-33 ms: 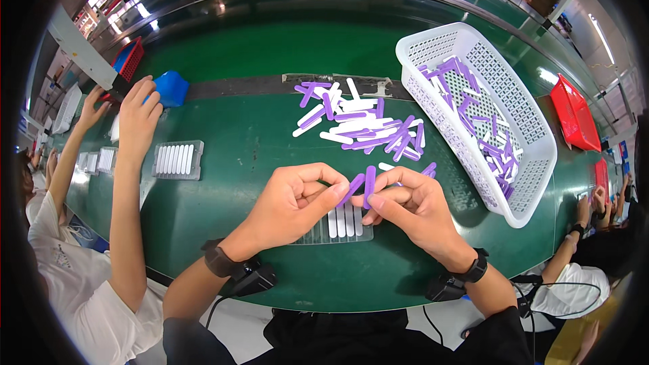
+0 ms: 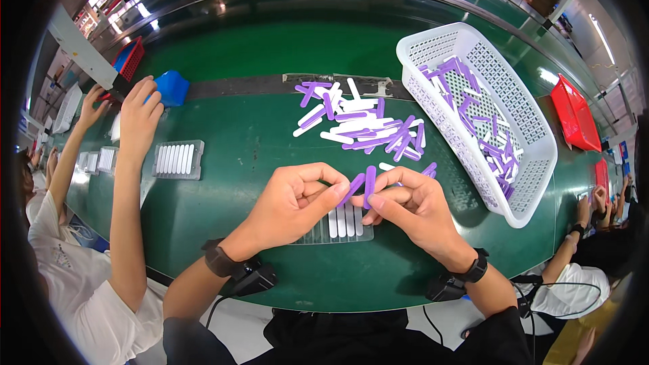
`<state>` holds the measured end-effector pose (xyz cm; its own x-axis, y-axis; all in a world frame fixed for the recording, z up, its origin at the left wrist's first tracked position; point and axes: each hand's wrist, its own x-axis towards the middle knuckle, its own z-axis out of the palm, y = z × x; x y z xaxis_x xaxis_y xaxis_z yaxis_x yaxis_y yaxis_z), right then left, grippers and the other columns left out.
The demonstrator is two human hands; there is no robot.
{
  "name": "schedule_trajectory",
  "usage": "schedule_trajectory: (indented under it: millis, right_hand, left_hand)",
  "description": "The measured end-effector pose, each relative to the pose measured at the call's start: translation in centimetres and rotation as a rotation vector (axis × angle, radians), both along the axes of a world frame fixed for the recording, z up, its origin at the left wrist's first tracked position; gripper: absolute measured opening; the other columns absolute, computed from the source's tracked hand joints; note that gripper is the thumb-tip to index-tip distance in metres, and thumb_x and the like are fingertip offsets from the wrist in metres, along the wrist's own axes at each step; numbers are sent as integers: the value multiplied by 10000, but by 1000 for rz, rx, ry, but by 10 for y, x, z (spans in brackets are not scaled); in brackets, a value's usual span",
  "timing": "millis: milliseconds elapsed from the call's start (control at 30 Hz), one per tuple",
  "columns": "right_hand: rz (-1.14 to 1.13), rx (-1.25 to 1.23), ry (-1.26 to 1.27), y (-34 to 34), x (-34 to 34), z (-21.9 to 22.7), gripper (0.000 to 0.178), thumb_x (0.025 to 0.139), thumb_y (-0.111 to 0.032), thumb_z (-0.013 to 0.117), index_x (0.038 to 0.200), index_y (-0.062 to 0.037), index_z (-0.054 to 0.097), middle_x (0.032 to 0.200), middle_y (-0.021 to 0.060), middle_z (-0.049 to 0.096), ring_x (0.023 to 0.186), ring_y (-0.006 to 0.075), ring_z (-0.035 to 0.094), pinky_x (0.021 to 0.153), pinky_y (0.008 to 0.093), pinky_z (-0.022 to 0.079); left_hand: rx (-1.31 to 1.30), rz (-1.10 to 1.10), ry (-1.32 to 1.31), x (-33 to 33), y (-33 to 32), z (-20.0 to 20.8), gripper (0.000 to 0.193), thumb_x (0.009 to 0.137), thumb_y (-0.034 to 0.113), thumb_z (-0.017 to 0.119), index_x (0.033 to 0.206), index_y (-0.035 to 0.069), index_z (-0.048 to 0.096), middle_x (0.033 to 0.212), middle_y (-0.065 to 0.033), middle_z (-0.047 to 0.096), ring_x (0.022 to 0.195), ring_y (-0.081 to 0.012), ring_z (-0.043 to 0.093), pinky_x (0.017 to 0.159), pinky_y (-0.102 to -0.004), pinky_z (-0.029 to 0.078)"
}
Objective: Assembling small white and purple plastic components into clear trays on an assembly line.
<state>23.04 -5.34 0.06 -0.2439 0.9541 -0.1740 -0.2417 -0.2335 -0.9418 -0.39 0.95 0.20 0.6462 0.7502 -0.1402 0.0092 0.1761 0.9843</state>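
My left hand pinches a slim purple strip with rounded ends between thumb and index finger. A second purple strip stands nearly upright in my right hand, held between thumb and fingers. The strips' upper ends are close together; whether they touch I cannot tell. Below my hands lies a clear plastic tray with ribbed slots, partly hidden by them. Several white strips lie side by side at its right end. Beyond my hands spreads a loose pile of purple and white strips.
A white perforated basket holding more strips stands at the right, near a red bin. At the left, another tray of white strips lies beside a co-worker's arm. Behind it sits a blue container.
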Motion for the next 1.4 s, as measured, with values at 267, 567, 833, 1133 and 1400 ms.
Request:
schedule_trajectory:
  millis: [267, 567, 833, 1133, 1400]
  right_hand:
    - [-106, 171, -164, 2, -2, -9, 150, 992, -61, 701, 1106, 26, 656, 1014, 112, 785, 864, 77, 708, 767, 242, 575]
    - [-69, 1149, -1141, 4, -28, -11, 146, 775, -92, 809, 912, -84, 760, 829, -6, 635, 728, 174, 611, 597, 324, 517]
    - [154, 984, -1102, -4, -34, 2, 244, 790, -189, 818, 1004, -83, 769, 988, 5, 591, 909, 190, 571, 762, 351, 522]
    - [285, 1122, -1220, -13, -24, -5, 374, 800, -216, 810, 1151, -98, 758, 1029, 33, 548, 998, 217, 530, 776, 357, 436]
    - [71, 871, -908, 1, -8, 0, 171, 837, -126, 784, 1002, -100, 750, 917, 26, 632, 854, 246, 623, 735, 370, 491]
  left_hand:
    - [229, 7, 229, -8, 5, 10, 149, 1066, 125, 577, 1031, -11, 625, 874, 0, 667, 743, -13, 540, 626, -213, 420]
    - [977, 61, 641, -27, 6, 22, 114, 935, 91, 700, 883, -1, 658, 796, -126, 676, 680, -308, 673, 622, -370, 525]
    - [1077, -173, 871, -27, -20, 21, 240, 901, 171, 735, 1097, 33, 735, 781, -95, 624, 715, -302, 650, 633, -417, 521]
    - [1049, -199, 857, -39, -60, 11, 374, 912, 200, 746, 1213, -14, 688, 746, -60, 571, 631, -226, 609, 551, -359, 494]
    - [1271, -132, 915, -37, -69, 9, 311, 875, 168, 773, 1154, 37, 740, 656, -26, 551, 558, -171, 580, 516, -334, 475]
